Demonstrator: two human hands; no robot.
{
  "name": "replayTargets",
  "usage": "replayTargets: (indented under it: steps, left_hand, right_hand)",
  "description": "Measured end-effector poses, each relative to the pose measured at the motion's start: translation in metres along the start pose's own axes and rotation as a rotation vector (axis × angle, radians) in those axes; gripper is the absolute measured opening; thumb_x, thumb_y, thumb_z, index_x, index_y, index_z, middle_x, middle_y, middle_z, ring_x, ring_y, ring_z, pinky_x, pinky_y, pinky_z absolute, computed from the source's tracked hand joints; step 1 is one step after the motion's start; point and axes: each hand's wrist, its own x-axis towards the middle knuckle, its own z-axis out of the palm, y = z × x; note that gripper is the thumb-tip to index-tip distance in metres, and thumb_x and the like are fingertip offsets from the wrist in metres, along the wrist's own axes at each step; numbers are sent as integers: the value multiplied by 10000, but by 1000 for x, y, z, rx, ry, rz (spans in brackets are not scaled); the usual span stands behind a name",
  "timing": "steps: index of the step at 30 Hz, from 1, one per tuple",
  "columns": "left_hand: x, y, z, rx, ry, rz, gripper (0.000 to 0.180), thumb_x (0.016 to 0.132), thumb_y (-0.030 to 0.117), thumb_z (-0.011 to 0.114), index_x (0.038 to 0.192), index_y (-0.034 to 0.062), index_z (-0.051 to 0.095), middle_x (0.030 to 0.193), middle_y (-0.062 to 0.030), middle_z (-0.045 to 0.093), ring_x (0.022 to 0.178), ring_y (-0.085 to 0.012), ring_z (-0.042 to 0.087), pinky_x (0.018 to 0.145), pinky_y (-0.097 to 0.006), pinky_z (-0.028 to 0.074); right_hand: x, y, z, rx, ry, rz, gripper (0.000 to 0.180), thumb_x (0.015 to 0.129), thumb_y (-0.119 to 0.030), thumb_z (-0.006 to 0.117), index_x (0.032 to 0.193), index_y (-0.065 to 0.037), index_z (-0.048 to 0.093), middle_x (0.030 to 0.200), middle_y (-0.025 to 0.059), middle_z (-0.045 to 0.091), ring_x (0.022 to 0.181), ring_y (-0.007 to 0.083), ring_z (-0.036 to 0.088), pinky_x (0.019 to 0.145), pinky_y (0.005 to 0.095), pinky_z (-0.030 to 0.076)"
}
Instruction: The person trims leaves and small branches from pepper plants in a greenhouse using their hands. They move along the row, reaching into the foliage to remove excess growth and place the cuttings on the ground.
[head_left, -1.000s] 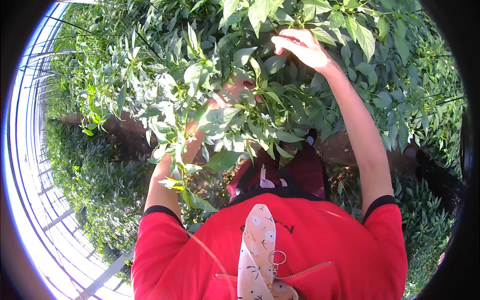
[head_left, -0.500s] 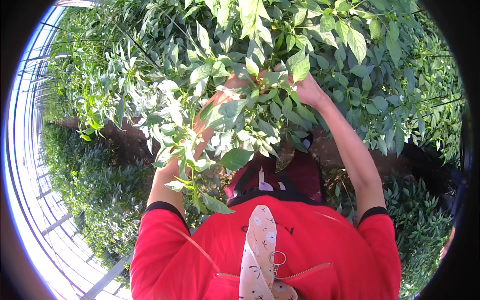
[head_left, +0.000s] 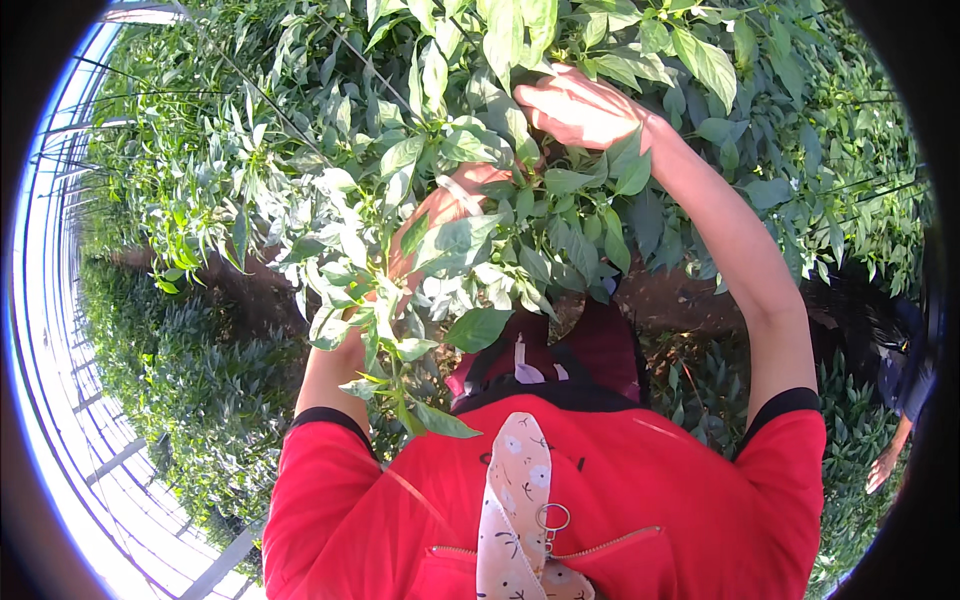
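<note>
Leafy green pepper-like plants (head_left: 450, 245) fill the space before me. My left hand (head_left: 478, 182) is among the stems near the middle, its fingers hidden by leaves; leaves also cover much of that forearm. Farther up and to the right, my right hand (head_left: 582, 108) reaches into the upper foliage in bright sun. Its fingers are drawn together and point left, against the leaves; what they hold, if anything, is hidden. Broad pale leaves (head_left: 515, 35) hang just above this hand.
Dark strings (head_left: 285, 110) run through the plants at upper left. Another row of plants (head_left: 170, 370) grows at the left, beside a bright framed wall (head_left: 60, 330). Another person's hand (head_left: 884, 468) shows at the far right edge.
My right hand has moved up and slightly left, out from behind leaves, with its elbow swinging outward. My left hand stays nearly in place. The other person's arm has come into view at right.
</note>
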Motion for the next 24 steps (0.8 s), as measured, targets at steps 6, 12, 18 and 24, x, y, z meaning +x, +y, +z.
replayTargets:
  steps: [6, 12, 18, 24]
  left_hand:
    - [-3, -3, -8, -11, -11, -17, 261, 886, 77, 682, 1135, 0, 666, 1079, -143, 717, 954, -189, 680, 791, -331, 544]
    - [-11, -7, -12, -15, 6, -35, 269, 890, 77, 681, 1146, -1, 661, 1083, -147, 715, 965, -189, 679, 806, -330, 544]
    - [-12, -8, -12, -10, 5, -27, 276, 894, 77, 680, 1157, -2, 656, 1087, -150, 714, 977, -189, 678, 821, -329, 545]
    - [-15, -10, -15, -5, 10, -20, 283, 898, 77, 680, 1169, -3, 651, 1091, -153, 712, 988, -190, 677, 835, -327, 545]
  right_hand:
    - [19, -16, -16, 324, -153, 377, 248, 822, -99, 543, 1036, 23, 583, 640, 92, 500, 533, 202, 575, 531, 340, 477]
    - [26, -27, -16, 597, -125, 636, 143, 907, -50, 469, 796, 14, 532, 647, 93, 588, 497, 150, 622, 428, 282, 469]
    - [19, -11, -3, 482, -54, 603, 254, 922, -168, 513, 919, 52, 639, 758, 87, 680, 528, 168, 643, 512, 305, 494]
    - [5, -22, 17, 729, 271, 682, 243, 915, -131, 498, 776, 31, 614, 624, 15, 540, 456, 73, 473, 435, 262, 381]
